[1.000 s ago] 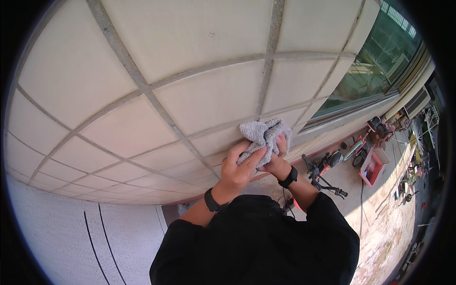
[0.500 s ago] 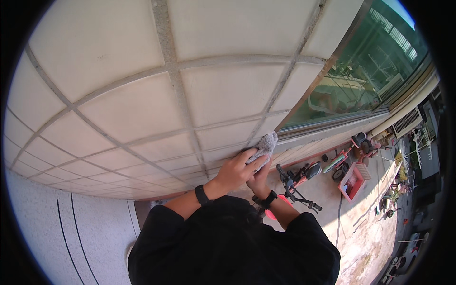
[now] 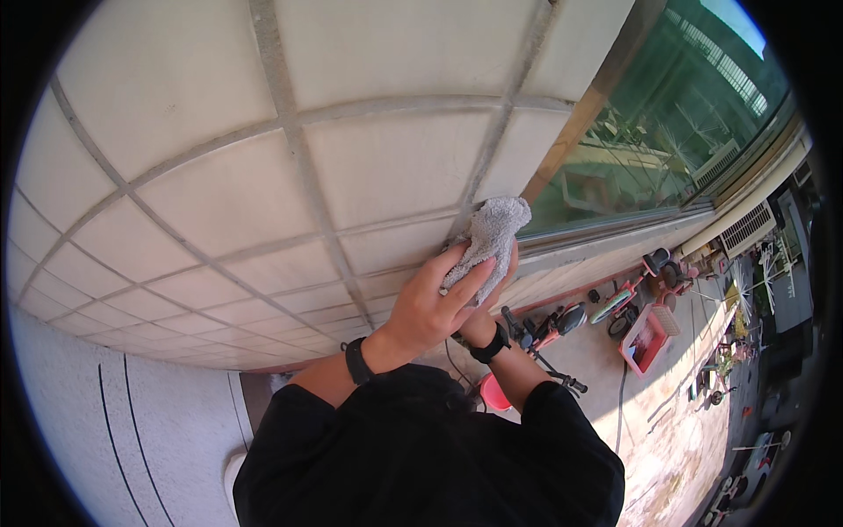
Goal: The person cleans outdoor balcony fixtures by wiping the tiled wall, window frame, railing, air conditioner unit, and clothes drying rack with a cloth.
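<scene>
A grey fluffy cloth (image 3: 497,227) is bunched up near the lower left corner of the window (image 3: 654,140), in front of the tiled wall (image 3: 395,162). My left hand (image 3: 430,303) has its fingers bent over the near part of the cloth, with a dark band on the wrist. Close beside it, my right hand (image 3: 485,318) grips the same cloth from the right; its fingers are partly hidden behind the cloth and the left hand. The cloth's upper end sticks out beyond the fingers. Whether it presses on the wall there I cannot tell.
Below the window ledge (image 3: 606,246) stands a small bike with black handlebars (image 3: 558,369). A red-pink bucket (image 3: 495,393) is beside my right forearm. A pink crate (image 3: 648,338) and other ride-on toys lie farther right. An outdoor air-conditioner unit (image 3: 746,227) sits at the far right.
Both hands and the cloth have moved up a little toward the window corner. More of the cloth now shows above the fingers, and the bucket is seen more fully.
</scene>
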A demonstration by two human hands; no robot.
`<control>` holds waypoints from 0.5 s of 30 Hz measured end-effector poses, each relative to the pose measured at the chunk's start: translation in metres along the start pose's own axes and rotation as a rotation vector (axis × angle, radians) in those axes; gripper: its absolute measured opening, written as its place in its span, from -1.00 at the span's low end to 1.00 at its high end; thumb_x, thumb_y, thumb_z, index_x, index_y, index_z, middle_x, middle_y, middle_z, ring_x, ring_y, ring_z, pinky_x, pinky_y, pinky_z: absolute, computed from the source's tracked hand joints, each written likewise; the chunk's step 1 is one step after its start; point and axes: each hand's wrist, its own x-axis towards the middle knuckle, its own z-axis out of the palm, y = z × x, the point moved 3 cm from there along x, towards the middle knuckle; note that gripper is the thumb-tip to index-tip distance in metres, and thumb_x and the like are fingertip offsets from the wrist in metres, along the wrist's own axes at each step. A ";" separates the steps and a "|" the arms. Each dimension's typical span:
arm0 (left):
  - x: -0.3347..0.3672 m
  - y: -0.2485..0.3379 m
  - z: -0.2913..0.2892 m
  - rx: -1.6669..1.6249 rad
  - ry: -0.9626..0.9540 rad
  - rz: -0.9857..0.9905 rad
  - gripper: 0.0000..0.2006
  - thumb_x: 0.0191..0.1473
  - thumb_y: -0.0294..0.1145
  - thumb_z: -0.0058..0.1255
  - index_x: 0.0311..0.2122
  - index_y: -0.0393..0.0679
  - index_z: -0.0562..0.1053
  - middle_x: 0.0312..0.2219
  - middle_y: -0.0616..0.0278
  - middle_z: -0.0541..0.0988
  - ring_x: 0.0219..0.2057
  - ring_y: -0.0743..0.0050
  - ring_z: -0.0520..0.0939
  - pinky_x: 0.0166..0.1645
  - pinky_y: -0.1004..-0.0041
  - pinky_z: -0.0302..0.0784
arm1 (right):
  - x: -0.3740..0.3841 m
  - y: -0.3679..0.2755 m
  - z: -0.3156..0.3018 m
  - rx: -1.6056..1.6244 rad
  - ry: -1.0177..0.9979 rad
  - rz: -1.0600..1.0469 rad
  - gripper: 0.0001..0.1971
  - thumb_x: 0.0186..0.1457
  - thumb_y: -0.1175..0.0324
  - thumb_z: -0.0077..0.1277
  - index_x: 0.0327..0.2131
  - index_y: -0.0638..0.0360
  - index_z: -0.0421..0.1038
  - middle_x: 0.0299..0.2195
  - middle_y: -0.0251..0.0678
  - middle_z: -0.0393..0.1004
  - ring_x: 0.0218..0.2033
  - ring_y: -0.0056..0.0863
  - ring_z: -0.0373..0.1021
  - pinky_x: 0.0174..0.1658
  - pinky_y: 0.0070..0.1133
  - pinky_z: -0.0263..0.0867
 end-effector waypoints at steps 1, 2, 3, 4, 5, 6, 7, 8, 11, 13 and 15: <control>-0.007 -0.002 0.001 0.002 0.000 -0.004 -0.33 -0.41 -0.55 0.16 0.00 -0.07 0.34 -0.14 -0.03 0.34 -0.24 0.07 0.49 -0.20 0.34 0.49 | -0.011 0.003 -0.002 0.013 -0.007 0.025 -0.48 -0.04 0.24 0.04 -0.02 0.28 0.20 0.10 0.03 -0.06 0.10 -0.05 0.05 0.08 -0.31 0.07; -0.016 -0.005 0.005 -0.004 -0.055 -0.035 -0.34 -0.40 -0.54 0.16 -0.01 -0.06 0.34 -0.15 -0.01 0.34 -0.24 0.09 0.49 -0.21 0.35 0.50 | -0.021 0.008 -0.004 0.027 -0.013 0.047 -0.47 -0.05 0.24 0.05 -0.02 0.29 0.20 0.10 0.02 -0.05 0.10 -0.06 0.05 0.08 -0.31 0.07; -0.026 -0.008 0.006 -0.006 -0.110 -0.068 -0.35 -0.39 -0.53 0.16 -0.01 -0.05 0.35 -0.16 0.02 0.35 -0.24 0.12 0.50 -0.22 0.36 0.50 | -0.029 0.007 -0.004 0.023 -0.075 0.085 -0.45 -0.08 0.24 0.08 -0.02 0.29 0.20 0.09 0.04 -0.04 0.09 -0.03 0.06 0.07 -0.29 0.07; -0.034 -0.010 0.007 -0.005 -0.112 -0.069 -0.35 -0.39 -0.53 0.16 -0.01 -0.05 0.35 -0.16 0.02 0.35 -0.24 0.12 0.50 -0.22 0.36 0.50 | -0.038 0.006 -0.005 0.014 -0.131 0.123 -0.44 -0.11 0.25 0.10 -0.03 0.30 0.20 0.08 0.05 -0.02 0.08 -0.01 0.06 0.06 -0.27 0.08; -0.045 -0.013 0.009 0.001 -0.159 -0.098 -0.35 -0.41 -0.55 0.16 -0.03 -0.06 0.36 -0.16 0.03 0.35 -0.25 0.12 0.50 -0.26 0.37 0.51 | -0.049 0.010 -0.009 0.015 -0.131 0.125 -0.44 -0.11 0.25 0.10 -0.03 0.30 0.20 0.08 0.05 -0.02 0.08 -0.01 0.06 0.06 -0.27 0.08; -0.055 -0.016 0.012 0.004 -0.207 -0.124 -0.35 -0.43 -0.57 0.16 -0.04 -0.06 0.37 -0.15 0.04 0.34 -0.26 0.13 0.51 -0.29 0.37 0.52 | -0.063 0.016 -0.012 -0.021 -0.200 0.090 -0.44 -0.15 0.29 0.11 -0.05 0.30 0.21 0.08 0.07 -0.01 0.08 0.03 0.05 0.07 -0.25 0.06; -0.067 -0.019 0.014 0.003 -0.212 -0.125 -0.35 -0.43 -0.57 0.16 -0.04 -0.06 0.37 -0.15 0.04 0.34 -0.26 0.13 0.51 -0.29 0.37 0.52 | -0.075 0.021 -0.015 -0.055 -0.269 0.056 -0.44 -0.20 0.34 0.11 -0.06 0.31 0.22 0.07 0.09 0.01 0.08 0.06 0.04 0.07 -0.23 0.05; -0.079 -0.024 0.018 -0.011 -0.275 -0.177 -0.37 -0.41 -0.55 0.17 -0.04 -0.05 0.37 -0.15 0.07 0.34 -0.26 0.15 0.51 -0.30 0.38 0.52 | -0.088 0.025 -0.021 -0.055 -0.268 0.061 -0.44 -0.20 0.34 0.11 -0.06 0.31 0.22 0.07 0.09 0.01 0.08 0.06 0.04 0.07 -0.23 0.05; -0.111 -0.036 0.023 -0.031 -0.367 -0.272 -0.38 -0.37 -0.52 0.18 -0.04 -0.05 0.37 -0.15 0.10 0.34 -0.27 0.16 0.51 -0.29 0.39 0.52 | -0.111 0.025 -0.022 -0.112 -0.413 0.104 -0.48 -0.26 0.41 0.07 -0.11 0.31 0.26 0.06 0.12 0.01 0.08 0.13 0.02 0.08 -0.19 0.02; -0.114 -0.036 0.021 -0.044 -0.395 -0.315 -0.39 -0.36 -0.51 0.19 -0.03 -0.04 0.36 -0.15 0.11 0.34 -0.28 0.16 0.51 -0.28 0.38 0.52 | -0.111 0.018 -0.022 -0.119 -0.439 0.119 -0.51 -0.29 0.44 0.04 -0.15 0.32 0.28 0.06 0.12 0.01 0.08 0.15 -0.01 0.08 -0.15 -0.01; -0.110 -0.034 0.018 -0.107 -0.359 -0.396 -0.37 -0.33 -0.53 0.19 0.00 -0.06 0.33 -0.14 0.06 0.33 -0.25 0.10 0.50 -0.25 0.35 0.50 | -0.101 0.012 -0.020 -0.127 -0.424 0.095 -0.52 -0.27 0.42 0.05 -0.15 0.31 0.28 0.06 0.11 0.02 0.09 0.16 -0.02 0.08 -0.12 -0.02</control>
